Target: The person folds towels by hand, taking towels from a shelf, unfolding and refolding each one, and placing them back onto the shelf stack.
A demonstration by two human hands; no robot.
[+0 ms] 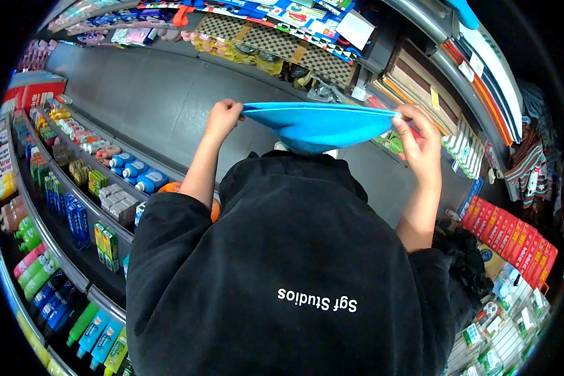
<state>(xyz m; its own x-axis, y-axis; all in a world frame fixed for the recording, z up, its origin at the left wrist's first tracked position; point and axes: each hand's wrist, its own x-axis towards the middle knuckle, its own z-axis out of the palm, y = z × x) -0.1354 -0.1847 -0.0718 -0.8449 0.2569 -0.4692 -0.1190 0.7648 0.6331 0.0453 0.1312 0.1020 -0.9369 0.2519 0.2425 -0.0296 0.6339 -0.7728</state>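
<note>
A bright blue towel (332,125), folded so that two layers show along its upper edge, is stretched out in front of my chest. It sags in the middle. My left hand (224,118) is closed on one upper corner, with the fingers curled in. At the opposite corner, my right hand (418,135) pinches the edge between thumb and fingers. Below the towel, small parts of white shoes (332,152) peek out above my black shirt (282,250).
Shelves on the left carry bottles (150,180), boxes and tubes. Folded towels (420,81) are stacked on shelves at the upper right, near patterned cloths (276,44). Red boxes (507,235) and small packs stand at the lower right. Grey floor (163,88) runs between the shelves.
</note>
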